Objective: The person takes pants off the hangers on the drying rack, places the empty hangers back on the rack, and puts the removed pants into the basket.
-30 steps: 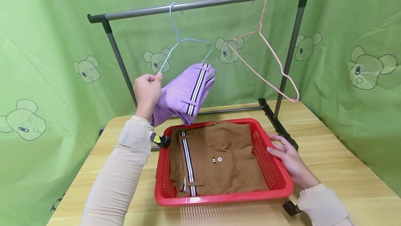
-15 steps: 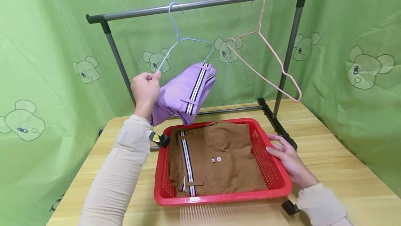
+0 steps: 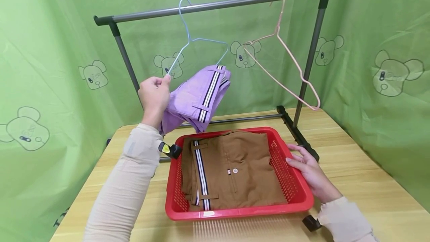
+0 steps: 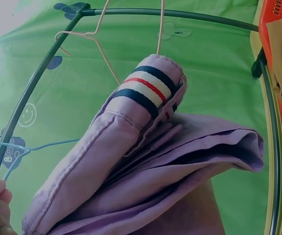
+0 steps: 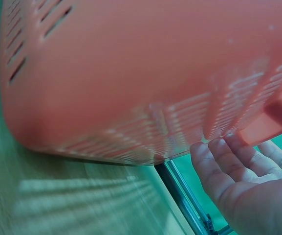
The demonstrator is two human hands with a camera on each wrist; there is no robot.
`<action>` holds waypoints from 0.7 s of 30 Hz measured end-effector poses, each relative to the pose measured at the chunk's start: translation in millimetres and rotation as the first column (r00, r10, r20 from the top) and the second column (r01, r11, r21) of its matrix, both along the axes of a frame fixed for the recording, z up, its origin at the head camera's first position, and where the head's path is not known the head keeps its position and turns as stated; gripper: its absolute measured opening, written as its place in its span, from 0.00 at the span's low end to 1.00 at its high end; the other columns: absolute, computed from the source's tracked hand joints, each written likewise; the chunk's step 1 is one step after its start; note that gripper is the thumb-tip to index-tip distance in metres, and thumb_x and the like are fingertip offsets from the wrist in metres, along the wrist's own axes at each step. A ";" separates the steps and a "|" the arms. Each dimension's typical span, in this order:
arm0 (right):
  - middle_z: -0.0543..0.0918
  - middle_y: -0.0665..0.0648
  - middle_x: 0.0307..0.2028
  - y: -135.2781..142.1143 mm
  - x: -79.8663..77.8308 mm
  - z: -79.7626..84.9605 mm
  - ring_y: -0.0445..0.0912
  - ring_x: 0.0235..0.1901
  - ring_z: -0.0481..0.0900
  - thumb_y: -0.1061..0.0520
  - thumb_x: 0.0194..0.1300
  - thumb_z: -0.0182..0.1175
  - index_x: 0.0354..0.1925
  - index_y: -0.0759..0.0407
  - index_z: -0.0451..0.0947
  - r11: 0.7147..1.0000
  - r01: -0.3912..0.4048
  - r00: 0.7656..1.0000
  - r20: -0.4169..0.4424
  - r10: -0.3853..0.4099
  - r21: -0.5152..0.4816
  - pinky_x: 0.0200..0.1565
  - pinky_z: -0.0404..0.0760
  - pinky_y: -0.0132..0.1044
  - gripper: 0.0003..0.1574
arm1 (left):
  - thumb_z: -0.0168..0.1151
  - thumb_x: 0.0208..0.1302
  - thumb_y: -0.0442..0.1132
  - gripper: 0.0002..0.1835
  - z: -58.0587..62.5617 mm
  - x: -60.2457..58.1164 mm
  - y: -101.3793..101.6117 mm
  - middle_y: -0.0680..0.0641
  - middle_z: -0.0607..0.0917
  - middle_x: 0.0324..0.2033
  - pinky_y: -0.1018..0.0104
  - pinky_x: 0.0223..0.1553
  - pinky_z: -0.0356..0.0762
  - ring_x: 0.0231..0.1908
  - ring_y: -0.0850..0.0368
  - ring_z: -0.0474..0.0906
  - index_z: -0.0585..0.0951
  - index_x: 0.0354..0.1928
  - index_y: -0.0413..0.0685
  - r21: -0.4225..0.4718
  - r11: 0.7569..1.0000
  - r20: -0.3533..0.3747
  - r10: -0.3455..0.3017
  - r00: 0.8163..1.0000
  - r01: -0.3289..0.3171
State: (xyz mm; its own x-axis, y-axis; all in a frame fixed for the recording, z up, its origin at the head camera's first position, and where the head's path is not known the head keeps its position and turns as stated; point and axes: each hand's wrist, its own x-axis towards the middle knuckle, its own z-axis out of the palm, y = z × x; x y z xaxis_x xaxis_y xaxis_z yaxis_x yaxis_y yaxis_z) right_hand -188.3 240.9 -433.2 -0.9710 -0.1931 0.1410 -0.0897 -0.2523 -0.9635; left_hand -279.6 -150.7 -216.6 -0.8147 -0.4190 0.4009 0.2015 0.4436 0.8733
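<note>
My left hand (image 3: pixel 155 94) pinches the left corner of a light-blue wire hanger (image 3: pixel 188 33). Its hook curves over the rack's top rail and stands slightly raised from it. Folded purple trousers (image 3: pixel 195 93) with a striped waistband drape over the hanger; they fill much of the left wrist view, where the hanger (image 4: pixel 48 145) shows at the left. My right hand (image 3: pixel 309 171) holds the right rim of a red basket (image 3: pixel 240 214), thumb at the rim and fingers against the outer side, as the right wrist view shows. Inside lie folded brown trousers (image 3: pixel 248 186).
A pink hanger (image 3: pixel 295 59) hangs from the right part of the grey rail (image 3: pixel 231 2), with no garment on it. The rack's right foot (image 3: pixel 297 134) stands behind the basket on the wooden table (image 3: pixel 356 182). Green curtain (image 3: pixel 47 48) surrounds the table.
The blue hanger's hook has risen a little and shifted left on the rail; my left hand has moved slightly left with it. My right hand and the basket stay put.
</note>
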 end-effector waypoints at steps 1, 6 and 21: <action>0.82 0.51 0.48 -0.1 0.2 0.1 0.48 0.43 0.84 0.64 0.73 0.50 0.64 0.51 0.60 1.000 0.001 1.000 0.002 -0.001 0.004 0.40 0.84 0.46 0.25 | 0.63 0.66 0.46 0.14 0.4 0.7 -0.1 0.45 0.85 0.29 0.63 0.38 0.72 0.27 0.56 0.75 0.85 0.38 0.41 0.005 1.000 -0.005 -0.002 1.000 0.002; 0.82 0.51 0.48 -0.7 1.2 0.8 0.48 0.43 0.84 0.64 0.73 0.51 0.64 0.52 0.60 1.000 0.013 1.000 0.000 -0.013 0.015 0.40 0.84 0.45 0.25 | 0.63 0.66 0.46 0.13 2.5 5.4 -0.9 0.48 0.84 0.28 0.65 0.36 0.72 0.26 0.58 0.74 0.85 0.39 0.41 0.030 0.999 -0.009 -0.029 1.000 0.029; 0.83 0.51 0.46 -1.6 0.6 1.1 0.47 0.41 0.84 0.64 0.72 0.52 0.63 0.53 0.61 0.998 0.045 0.999 -0.007 -0.045 0.031 0.39 0.84 0.45 0.24 | 0.62 0.67 0.44 0.13 2.8 11.8 -0.6 0.52 0.78 0.23 0.69 0.29 0.70 0.23 0.61 0.71 0.84 0.39 0.39 0.047 0.998 -0.056 -0.038 0.998 0.041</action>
State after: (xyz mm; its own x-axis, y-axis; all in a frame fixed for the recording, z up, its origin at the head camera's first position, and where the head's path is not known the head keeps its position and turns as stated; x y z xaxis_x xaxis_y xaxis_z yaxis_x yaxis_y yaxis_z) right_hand -187.7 239.3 -432.0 -0.9779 -0.1533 0.1420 -0.1068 -0.2178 -0.9701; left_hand -267.8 -151.3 -213.8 -0.8080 -0.4071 0.4258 0.2664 0.3922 0.8805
